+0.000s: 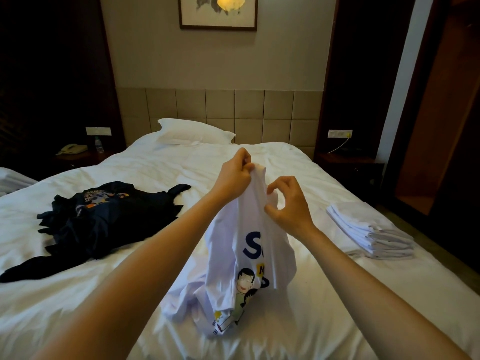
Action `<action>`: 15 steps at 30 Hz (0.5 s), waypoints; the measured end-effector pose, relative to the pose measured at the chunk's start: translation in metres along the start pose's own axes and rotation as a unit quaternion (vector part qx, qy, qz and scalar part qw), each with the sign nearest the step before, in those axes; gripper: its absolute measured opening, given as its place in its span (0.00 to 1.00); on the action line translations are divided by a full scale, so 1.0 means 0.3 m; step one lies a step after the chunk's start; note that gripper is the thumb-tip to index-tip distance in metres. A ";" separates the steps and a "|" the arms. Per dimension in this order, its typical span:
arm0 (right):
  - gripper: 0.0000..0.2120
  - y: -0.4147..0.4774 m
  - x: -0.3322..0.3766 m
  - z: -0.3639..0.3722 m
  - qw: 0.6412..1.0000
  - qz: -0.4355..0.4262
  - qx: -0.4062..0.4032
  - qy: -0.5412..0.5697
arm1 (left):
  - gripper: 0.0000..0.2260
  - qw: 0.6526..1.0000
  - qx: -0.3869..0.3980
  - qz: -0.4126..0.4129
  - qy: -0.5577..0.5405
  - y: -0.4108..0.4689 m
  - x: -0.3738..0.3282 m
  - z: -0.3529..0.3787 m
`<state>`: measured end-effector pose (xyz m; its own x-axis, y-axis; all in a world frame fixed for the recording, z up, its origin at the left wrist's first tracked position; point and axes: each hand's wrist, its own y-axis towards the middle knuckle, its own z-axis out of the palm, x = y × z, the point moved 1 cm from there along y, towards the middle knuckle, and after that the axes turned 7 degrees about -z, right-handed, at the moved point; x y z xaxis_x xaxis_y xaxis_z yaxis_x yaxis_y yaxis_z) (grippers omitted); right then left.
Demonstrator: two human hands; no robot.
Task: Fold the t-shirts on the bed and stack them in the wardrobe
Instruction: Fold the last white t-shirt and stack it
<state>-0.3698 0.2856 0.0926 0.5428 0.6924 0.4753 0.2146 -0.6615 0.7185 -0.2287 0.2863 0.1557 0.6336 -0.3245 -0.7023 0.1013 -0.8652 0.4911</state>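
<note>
Between the two hands, as seen from the head view, a white printed t-shirt is held up over the bed, with its lower part bunched on the sheet. The left hand is closed on the shirt's top edge, the fabric being pinched between thumb and curled fingers. The right hand, just beside it and lower, is half curled, and a fold of the same shirt is caught between its thumb and fingertips.

Well to the left of the left hand, a heap of dark t-shirts is spread unfolded on the bed. To the right of the right hand, near the bed's edge, a folded white stack is noted. Beyond both hands a pillow is set against the headboard. Far right, past the stack, a wardrobe with a wooden interior is recorded.
</note>
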 end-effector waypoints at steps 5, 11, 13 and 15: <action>0.30 -0.019 -0.020 0.036 0.970 0.030 0.188 -0.153 | 0.02 1.000 -0.007 -0.007 0.011 0.011 -0.004 -0.026; 0.17 -0.066 -0.093 0.065 0.888 0.161 0.415 -0.116 | 0.07 1.000 -0.010 -0.014 0.021 0.037 -0.009 -0.103; 0.16 -0.087 -0.104 0.050 0.840 0.155 0.477 -0.204 | 0.03 0.999 -0.016 -0.029 0.028 0.040 0.023 -0.127; 0.17 -0.095 -0.114 0.024 0.806 0.122 0.493 -0.303 | 0.02 0.998 -0.018 -0.050 0.037 0.033 0.072 -0.143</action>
<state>-0.3886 0.2787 0.0524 0.8991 0.4376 -0.0080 0.4214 -0.8705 -0.2541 -0.1811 0.2873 0.1675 0.6741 -0.2065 -0.7092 0.1936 -0.8771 0.4395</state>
